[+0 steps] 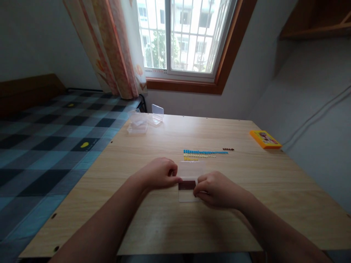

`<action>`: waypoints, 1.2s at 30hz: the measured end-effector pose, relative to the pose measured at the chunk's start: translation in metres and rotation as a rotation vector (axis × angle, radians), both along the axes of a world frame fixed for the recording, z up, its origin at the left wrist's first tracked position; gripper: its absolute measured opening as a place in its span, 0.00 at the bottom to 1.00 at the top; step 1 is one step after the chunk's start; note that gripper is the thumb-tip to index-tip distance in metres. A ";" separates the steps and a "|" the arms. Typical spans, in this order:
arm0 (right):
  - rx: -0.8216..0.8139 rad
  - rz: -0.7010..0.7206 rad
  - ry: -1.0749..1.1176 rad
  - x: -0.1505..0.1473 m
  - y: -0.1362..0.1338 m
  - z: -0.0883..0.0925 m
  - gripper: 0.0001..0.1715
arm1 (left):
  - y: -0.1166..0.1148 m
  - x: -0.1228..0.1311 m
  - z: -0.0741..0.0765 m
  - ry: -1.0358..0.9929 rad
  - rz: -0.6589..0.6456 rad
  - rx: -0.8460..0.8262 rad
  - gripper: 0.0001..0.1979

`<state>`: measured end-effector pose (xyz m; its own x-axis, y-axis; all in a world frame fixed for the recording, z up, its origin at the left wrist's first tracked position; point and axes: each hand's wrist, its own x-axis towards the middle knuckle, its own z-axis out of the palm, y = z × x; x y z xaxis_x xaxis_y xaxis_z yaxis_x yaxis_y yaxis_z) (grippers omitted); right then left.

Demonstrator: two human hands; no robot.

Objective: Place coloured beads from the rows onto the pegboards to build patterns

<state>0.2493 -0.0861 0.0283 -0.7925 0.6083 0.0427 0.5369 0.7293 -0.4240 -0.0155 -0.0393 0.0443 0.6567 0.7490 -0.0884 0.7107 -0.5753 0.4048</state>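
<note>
A clear plastic case (189, 198) lies opened on the wooden table, with a dark brown block of small pieces (187, 185) inside its near half. My left hand (162, 173) is curled at the case's left side, its thumb touching the edge by the brown block. My right hand (215, 189) is closed at the right end of the block; what its fingertips pinch, if anything, is hidden. Beyond the case run rows of small blue pieces (204, 152), cream pieces (199, 155) and yellow pieces (190, 159). A short row of brown pieces (228, 149) sits farther right.
Clear plastic boxes (137, 128) and an opened clear box (157, 115) stand at the table's far left. A yellow-orange box (265, 139) lies at the right edge. A bed with a checked cover (63, 135) adjoins the table's left side.
</note>
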 end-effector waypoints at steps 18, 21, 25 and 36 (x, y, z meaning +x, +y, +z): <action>-0.061 0.029 -0.021 0.007 0.002 0.012 0.23 | 0.001 0.004 -0.015 -0.168 0.000 -0.043 0.09; -0.043 0.005 -0.062 0.010 0.003 0.015 0.22 | 0.002 0.005 -0.018 -0.225 -0.010 -0.114 0.09; -0.029 -0.034 -0.097 0.014 0.006 0.018 0.22 | 0.004 0.005 -0.019 -0.247 -0.029 -0.151 0.07; 0.053 -0.084 -0.137 0.014 0.003 0.020 0.18 | 0.007 0.004 -0.021 -0.219 -0.048 -0.151 0.06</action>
